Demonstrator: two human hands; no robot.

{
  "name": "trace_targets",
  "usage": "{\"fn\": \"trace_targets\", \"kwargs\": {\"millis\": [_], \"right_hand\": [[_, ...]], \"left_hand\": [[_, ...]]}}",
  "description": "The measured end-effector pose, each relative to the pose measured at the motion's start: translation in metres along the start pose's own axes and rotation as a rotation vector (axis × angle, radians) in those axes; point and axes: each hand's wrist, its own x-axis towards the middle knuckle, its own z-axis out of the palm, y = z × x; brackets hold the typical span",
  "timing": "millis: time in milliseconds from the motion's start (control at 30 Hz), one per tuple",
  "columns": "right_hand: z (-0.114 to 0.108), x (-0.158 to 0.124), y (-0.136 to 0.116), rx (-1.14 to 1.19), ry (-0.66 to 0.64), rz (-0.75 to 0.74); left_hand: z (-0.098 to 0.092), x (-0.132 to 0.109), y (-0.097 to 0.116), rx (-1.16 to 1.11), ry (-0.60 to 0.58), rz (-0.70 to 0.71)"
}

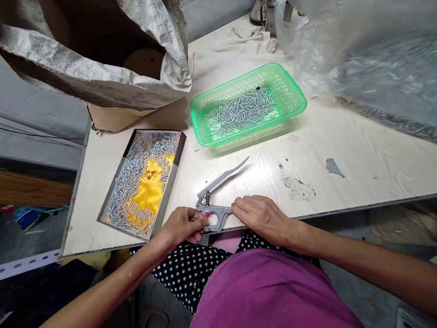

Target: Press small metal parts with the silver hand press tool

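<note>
A grey hand-press plier (219, 211) with a coil spring and a raised lever lies at the table's front edge. My right hand (262, 217) is closed on the right end of its lower handle. At the tool's left end, my left hand (186, 225) pinches its thumb and fingers together beside a small red piece (207, 215). What those fingertips hold is too small to make out. Left of the plier, a shallow box (172, 180) holds many small silvery ridged pieces (123, 186) around a yellow cloth (148, 191). A green plastic basket (245, 129) behind the plier contains similar silvery pieces (243, 109).
A large woven sack (175, 51) stands open at the back left. Clear plastic bags (397, 73) with a metallic load lie at the back right. A metal mug (271, 17) and crumpled cloth (255, 39) sit at the back. A grey scrap (334, 167) lies on the table (376, 164).
</note>
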Motion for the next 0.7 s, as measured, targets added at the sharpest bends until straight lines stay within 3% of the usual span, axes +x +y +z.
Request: {"fn": "trace_targets", "kwargs": {"millis": [233,433,700], "right_hand": [[-0.004,0.004,0.009,0.104,-0.111,0.077],[-0.025,0.019,0.027,-0.046,-0.084,0.135],[-0.031,0.031,0.034,-0.137,-0.199,0.141]], "left_hand": [[-0.001,0.004,-0.001,-0.023,-0.022,-0.037],[0.0,0.002,0.001,-0.054,-0.03,-0.049],[0.001,0.001,0.001,-0.05,-0.033,-0.056]]}}
